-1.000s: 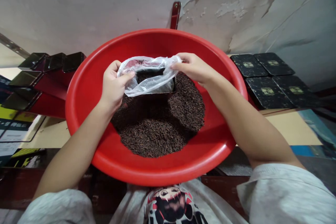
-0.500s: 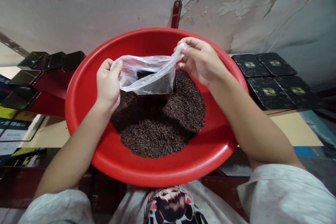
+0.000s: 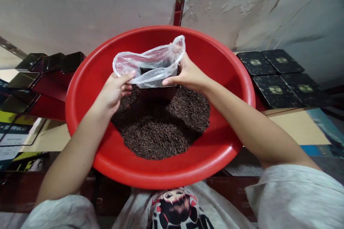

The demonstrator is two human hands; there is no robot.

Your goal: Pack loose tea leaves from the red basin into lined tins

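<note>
A big red plastic basin [image 3: 88, 78] holds a heap of dark loose tea leaves [image 3: 161, 132]. A dark square tin [image 3: 158, 93] stands in the leaves at the far side, lined with a clear plastic bag [image 3: 150, 62] whose mouth stands up above it. My left hand [image 3: 114, 91] pinches the bag's near left edge. My right hand [image 3: 185, 75] is closed around the tin's right side and the bag there. The tin's inside is mostly hidden by the bag.
Several open dark tins with red sides [image 3: 45, 75] are stacked at the left. Flat black lids with gold marks [image 3: 279, 78] lie at the right on a tan surface [image 3: 298, 128]. A peeling wall [image 3: 236, 3] rises right behind the basin.
My right hand has dropped from holding the bag's top right corner high to gripping the tin's right side. The left hand moved slightly lower and inward; the bag's mouth now stands upright.
</note>
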